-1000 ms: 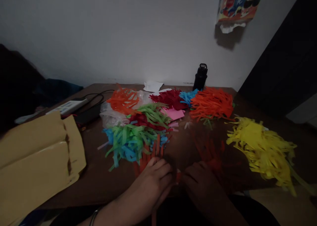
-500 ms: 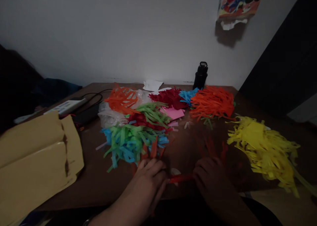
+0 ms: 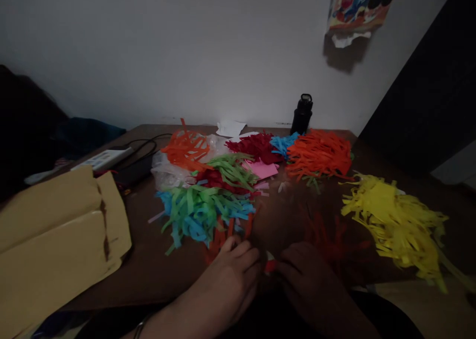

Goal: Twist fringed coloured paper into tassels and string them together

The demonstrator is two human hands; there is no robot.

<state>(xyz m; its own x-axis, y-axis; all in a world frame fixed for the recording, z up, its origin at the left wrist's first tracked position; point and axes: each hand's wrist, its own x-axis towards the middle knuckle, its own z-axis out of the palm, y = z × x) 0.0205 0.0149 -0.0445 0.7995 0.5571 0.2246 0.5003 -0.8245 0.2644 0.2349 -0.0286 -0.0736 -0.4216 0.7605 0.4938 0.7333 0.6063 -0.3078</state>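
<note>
Near the front edge of the table, a red-orange fringed tissue-paper tassel point(image 3: 270, 266) stretches between my hands, its short twisted middle showing in the gap. My left hand point(image 3: 236, 272) is closed on one side of that middle, fingers curled over it. Closed on the other side is my right hand point(image 3: 312, 274), dim in shadow. Cut strips fan out beyond the knuckles of each hand. Just past my left hand lies a green and blue fringed tissue bunch point(image 3: 208, 210). The fingertips are partly hidden beneath both hands.
A yellow fringed bunch point(image 3: 394, 220) lies at right. Orange point(image 3: 320, 153) and dark red point(image 3: 256, 145) bunches sit toward the back, by a black bottle point(image 3: 302, 115). A tan envelope point(image 3: 55, 230) covers the left side. Crumpled clear plastic point(image 3: 169, 170) lies behind the green bunch.
My hands have come closer together, so less of the red-orange twisted middle shows between them. Both hands still grip the tassel.
</note>
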